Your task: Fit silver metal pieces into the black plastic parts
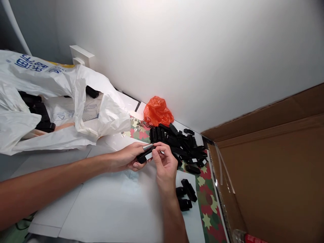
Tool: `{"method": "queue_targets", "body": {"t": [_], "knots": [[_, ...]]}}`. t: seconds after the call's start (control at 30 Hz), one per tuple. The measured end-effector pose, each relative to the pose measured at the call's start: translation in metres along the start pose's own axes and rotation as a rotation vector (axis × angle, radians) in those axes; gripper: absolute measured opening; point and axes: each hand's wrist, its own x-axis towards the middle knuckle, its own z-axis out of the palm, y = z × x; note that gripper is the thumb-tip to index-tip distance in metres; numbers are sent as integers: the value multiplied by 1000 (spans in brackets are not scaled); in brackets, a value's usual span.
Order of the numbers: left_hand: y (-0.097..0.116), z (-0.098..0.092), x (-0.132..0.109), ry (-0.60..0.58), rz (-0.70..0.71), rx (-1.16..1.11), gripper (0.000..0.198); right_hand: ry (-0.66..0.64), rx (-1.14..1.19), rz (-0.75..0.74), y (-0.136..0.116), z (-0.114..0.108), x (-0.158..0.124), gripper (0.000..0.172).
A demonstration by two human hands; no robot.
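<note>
Two hands meet over the desk (113,209), head view. Left hand (128,158) fingers pinch a black plastic part (143,157) with a silver metal piece (148,147) at its top. Right hand (165,165) fingertips nip the same part's near end. Looks like a fitting step; seating needs an aligned, steady push. Pile of black parts (182,143) sits just behind.

Small black rectangular plastic piece (143,157), white patch on one side, roughly level, aloft

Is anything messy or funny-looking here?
Yes. The black parts by the wall lie in a jumbled heap, a few strays sit apart from it, and tiny metal bits are scattered beside the orange bag. Nothing looks broken. Left hand and right hand pinch one black piece.
</note>
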Motion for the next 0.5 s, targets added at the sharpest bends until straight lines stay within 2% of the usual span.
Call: {"method": "queue_targets", "body": {"t": [0.2,0.5], "knots": [[-4,-3,2,-2,10,21,40,6,-38,-18,1,0,0,23],[-3,-3,0,-11,0,-15,41,99,-314,-172,-8,5,-2,19]]}}
